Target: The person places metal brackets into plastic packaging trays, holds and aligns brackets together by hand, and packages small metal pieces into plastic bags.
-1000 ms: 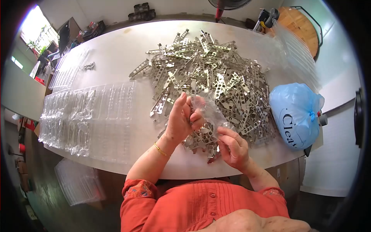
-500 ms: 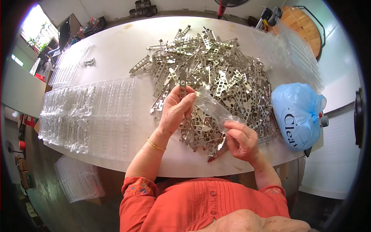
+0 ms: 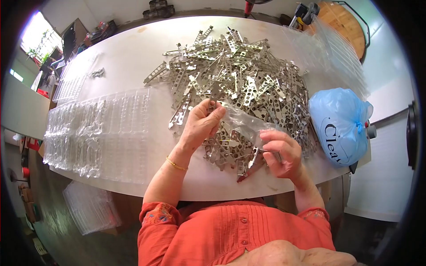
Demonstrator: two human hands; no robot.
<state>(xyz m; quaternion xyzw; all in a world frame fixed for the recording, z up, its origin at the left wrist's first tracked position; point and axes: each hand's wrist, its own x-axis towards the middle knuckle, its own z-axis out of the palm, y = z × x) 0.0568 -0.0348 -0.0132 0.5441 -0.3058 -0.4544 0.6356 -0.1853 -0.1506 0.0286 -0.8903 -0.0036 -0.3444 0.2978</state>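
Observation:
Between my two hands a clear plastic bag (image 3: 244,123) is stretched over the front of a big pile of perforated metal brackets (image 3: 253,91). My left hand (image 3: 200,124) is closed in a pinch at the bag's left end, with a small part of a metal bracket showing at the fingertips. The fingers of my right hand (image 3: 282,153) are closed on the bag's right end. Whether the bracket's tip is inside the bag cannot be made out.
A clear tray (image 3: 128,133) at the left holds several bagged pieces. Another clear tray (image 3: 75,80) lies behind it, beside a small metal cluster (image 3: 97,73). At the right are a blue plastic bag (image 3: 339,128) and clear plastic sheets (image 3: 328,57).
My left hand raised a bracket upright beside the bag, then brought it down to the bag's left end. My right hand has moved right, and the bag is now stretched out.

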